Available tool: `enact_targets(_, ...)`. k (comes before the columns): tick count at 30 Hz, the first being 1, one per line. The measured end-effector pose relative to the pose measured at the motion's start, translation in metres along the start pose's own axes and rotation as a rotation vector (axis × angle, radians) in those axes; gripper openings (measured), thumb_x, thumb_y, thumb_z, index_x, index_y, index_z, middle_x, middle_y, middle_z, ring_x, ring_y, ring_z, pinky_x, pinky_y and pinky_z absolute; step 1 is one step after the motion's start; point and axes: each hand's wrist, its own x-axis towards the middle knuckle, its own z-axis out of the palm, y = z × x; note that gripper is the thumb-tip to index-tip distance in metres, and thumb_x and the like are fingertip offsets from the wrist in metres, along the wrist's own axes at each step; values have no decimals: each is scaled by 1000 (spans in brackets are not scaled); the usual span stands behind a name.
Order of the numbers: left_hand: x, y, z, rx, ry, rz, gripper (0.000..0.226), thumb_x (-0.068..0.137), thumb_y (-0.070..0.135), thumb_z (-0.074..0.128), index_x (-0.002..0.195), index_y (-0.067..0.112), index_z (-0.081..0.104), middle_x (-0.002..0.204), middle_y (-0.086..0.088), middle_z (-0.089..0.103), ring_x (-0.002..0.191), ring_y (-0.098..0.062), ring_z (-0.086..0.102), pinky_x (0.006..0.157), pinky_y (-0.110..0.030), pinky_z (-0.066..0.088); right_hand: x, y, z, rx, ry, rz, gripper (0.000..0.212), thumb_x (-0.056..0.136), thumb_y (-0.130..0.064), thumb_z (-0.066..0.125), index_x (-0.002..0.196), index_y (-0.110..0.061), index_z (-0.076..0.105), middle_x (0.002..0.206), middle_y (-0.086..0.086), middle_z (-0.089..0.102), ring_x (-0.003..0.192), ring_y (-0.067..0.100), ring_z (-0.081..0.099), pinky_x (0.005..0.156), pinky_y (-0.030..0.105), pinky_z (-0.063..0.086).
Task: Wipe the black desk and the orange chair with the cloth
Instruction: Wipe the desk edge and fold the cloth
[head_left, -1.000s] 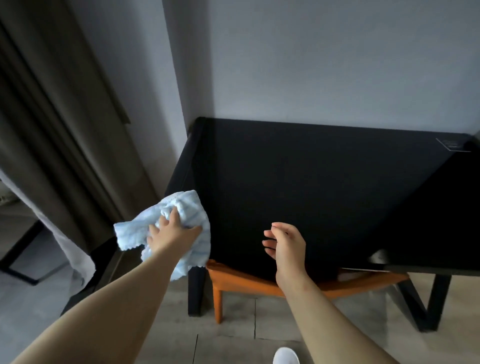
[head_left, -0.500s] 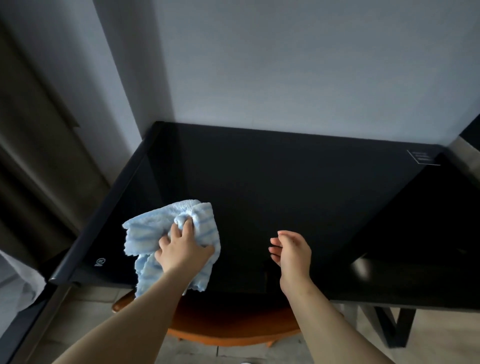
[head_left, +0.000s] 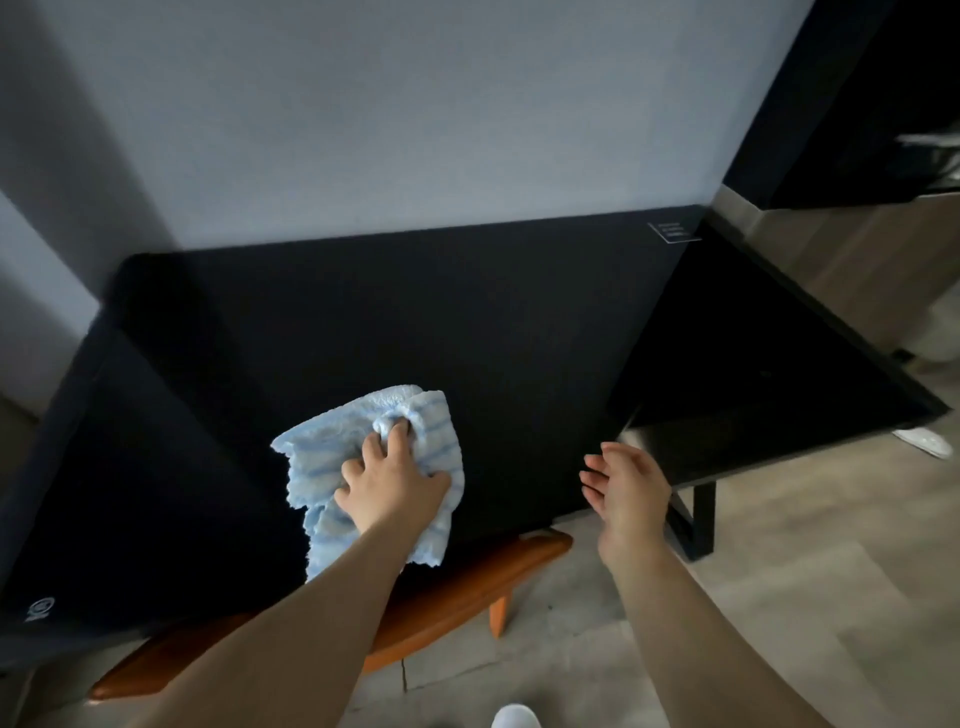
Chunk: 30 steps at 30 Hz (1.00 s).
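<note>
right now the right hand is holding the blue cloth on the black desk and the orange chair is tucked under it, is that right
Not quite. The head view shows the left hand gripping the blue cloth on the black desk; the right hand is open and holds nothing. The rest stands: the orange chair is tucked under the desk's near edge.

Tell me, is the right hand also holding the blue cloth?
No, the right hand hovers open and holds nothing near the front edge of the black desk, while only the left hand grips the blue cloth.
</note>
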Motion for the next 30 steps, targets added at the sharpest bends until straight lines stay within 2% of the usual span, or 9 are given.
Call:
enact_targets(8, -35, 104, 49, -3, -84, 100, 70, 80, 35, 54, 140, 38, 19, 145, 3, 29, 123, -30, 34, 103, -43, 31, 34, -14, -90, 79, 1, 37, 12, 93, -5, 51, 88, -14, 59, 80, 6, 63, 74, 19, 60, 81, 34, 49)
enact_targets(11, -55, 159, 76, -30, -98, 135, 68, 81, 30, 51, 141, 37, 20, 144, 3, 31, 121, -30, 36, 102, -44, 31, 62, -27, -132, 70, -15, 10, 10, 93, -6, 53, 88, -12, 59, 79, 8, 62, 72, 21, 58, 77, 32, 49)
enact_targets(15, -100, 242, 118, -66, -152, 247, 63, 84, 22, 48, 140, 38, 25, 137, 4, 40, 117, -28, 42, 96, -44, 41, 109, -46, -196, 3, -10, 27, 14, 93, -6, 52, 83, -13, 59, 79, 11, 62, 71, 23, 57, 76, 36, 49)
enact_targets(16, -113, 263, 127, -146, -226, 292, 61, 84, 20, 51, 139, 38, 29, 134, 3, 45, 116, -27, 46, 93, -43, 44, 118, -51, -212, 13, 3, 30, 16, 92, -4, 51, 81, -12, 59, 77, 11, 61, 68, 22, 56, 73, 35, 48)
enact_targets(19, -153, 323, 146, -610, -528, 348, 54, 79, 16, 69, 128, 26, 49, 119, -3, 61, 103, -20, 60, 84, -33, 52, 143, -78, -260, 120, 132, -66, 21, 89, 0, 49, 75, -13, 57, 74, 12, 60, 61, 21, 53, 61, 30, 45)
enact_targets(21, -171, 355, 142, -764, -441, 389, 52, 76, 22, 72, 124, 31, 52, 110, 8, 63, 97, -8, 60, 78, -22, 49, 159, -108, -289, 212, 281, -163, 22, 89, -1, 48, 74, -16, 55, 72, 9, 59, 59, 19, 52, 59, 27, 44)
enact_targets(23, -175, 381, 134, -950, -367, 449, 53, 76, 22, 74, 123, 35, 51, 108, 14, 63, 99, -5, 61, 83, -24, 50, 172, -141, -312, 261, 329, -258, 22, 89, -2, 48, 75, -18, 54, 72, 6, 59, 59, 17, 51, 61, 24, 43)
enact_targets(27, -158, 426, 112, -1028, -451, 481, 54, 72, 13, 79, 113, 35, 51, 109, 10, 62, 102, -12, 61, 86, -37, 53, 197, -174, -329, 196, 225, -281, 16, 90, -3, 49, 84, -16, 56, 78, 5, 60, 61, 17, 51, 61, 25, 42)
enact_targets(30, -145, 463, 107, -962, -485, 573, 56, 72, 5, 78, 113, 32, 51, 108, 7, 59, 104, -16, 59, 83, -35, 54, 219, -183, -330, 159, 152, -255, 10, 92, -8, 50, 90, -16, 56, 84, 3, 59, 65, 16, 52, 63, 27, 42)
